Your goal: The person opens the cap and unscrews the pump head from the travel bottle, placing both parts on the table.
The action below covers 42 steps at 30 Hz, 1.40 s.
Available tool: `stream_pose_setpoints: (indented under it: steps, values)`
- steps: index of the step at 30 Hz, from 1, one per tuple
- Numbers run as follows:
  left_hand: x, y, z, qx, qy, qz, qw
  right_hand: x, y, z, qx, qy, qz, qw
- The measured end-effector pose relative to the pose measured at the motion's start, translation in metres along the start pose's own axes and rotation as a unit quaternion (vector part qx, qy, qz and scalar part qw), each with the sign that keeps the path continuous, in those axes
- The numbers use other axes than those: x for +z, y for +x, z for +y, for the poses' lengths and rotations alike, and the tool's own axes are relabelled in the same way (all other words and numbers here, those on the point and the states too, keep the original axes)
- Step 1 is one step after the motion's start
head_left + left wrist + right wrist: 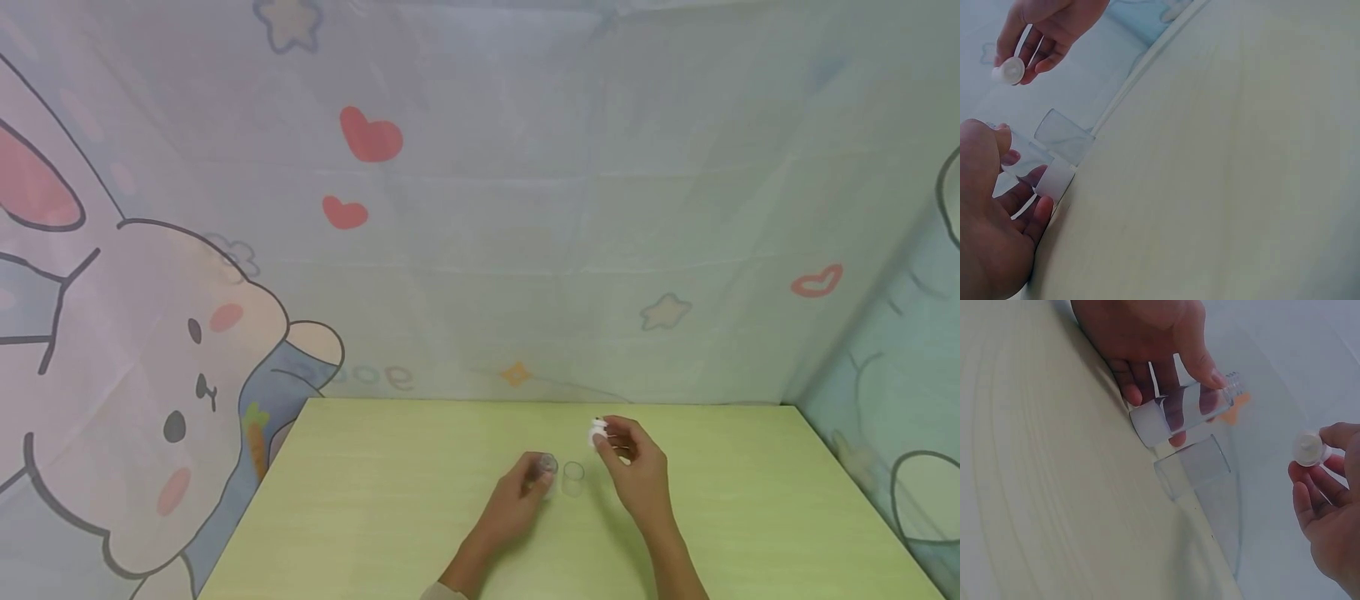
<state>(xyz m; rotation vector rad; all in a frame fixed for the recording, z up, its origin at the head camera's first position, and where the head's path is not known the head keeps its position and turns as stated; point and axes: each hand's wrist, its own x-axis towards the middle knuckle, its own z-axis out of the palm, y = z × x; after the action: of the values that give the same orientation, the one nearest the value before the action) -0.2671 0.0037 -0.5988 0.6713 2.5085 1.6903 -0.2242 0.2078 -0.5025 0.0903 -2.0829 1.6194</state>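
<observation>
My left hand (512, 500) holds a small clear bottle (1190, 411) upright on the table, thumb on one side and fingers on the other. The bottle has a bare threaded neck and a whitish lower part. My right hand (641, 475) pinches a small white bottle top (597, 432) up in the air, to the right of the bottle. In the right wrist view the round underside of this top (1309, 449) shows. Between both hands a clear, hollow cylindrical cover (573, 480) stands on the table, right beside the bottle, and neither hand touches it.
The pale yellow-green table (360, 500) extends to both sides of the hands. Behind its far edge hangs a fabric backdrop (480, 275) printed with a rabbit, hearts and stars. Another printed sheet (922, 375) hangs along the right side.
</observation>
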Motion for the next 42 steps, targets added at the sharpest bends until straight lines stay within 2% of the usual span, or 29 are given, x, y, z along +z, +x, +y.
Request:
stream_pose_setpoints:
  steps: [5, 12, 16, 24, 30, 42]
  values:
    - [0.000, 0.000, -0.001, -0.001, 0.003, 0.002, 1.0000, -0.002, 0.001, 0.003, 0.011, -0.006, 0.003, 1.000]
    - [0.001, 0.000, -0.002, -0.002, 0.004, 0.000, 1.0000, -0.001, 0.007, 0.040, 0.034, -0.024, 0.009, 0.999]
    - [0.001, 0.000, -0.002, -0.003, 0.003, -0.002, 1.0000, -0.003, 0.008, 0.052, 0.032, -0.026, 0.001, 0.999]
    - [0.000, 0.000, -0.002, 0.001, -0.002, -0.003, 1.0000, -0.008, 0.009, 0.057, 0.015, -0.065, -0.021, 0.998]
    - [0.000, 0.001, -0.002, 0.002, 0.003, -0.002, 1.0000, -0.010, 0.008, 0.060, 0.023, -0.096, -0.034, 0.995]
    - [-0.001, -0.001, 0.001, 0.001, 0.009, -0.003, 1.0000, -0.010, 0.007, 0.064, 0.042, -0.116, -0.063, 0.990]
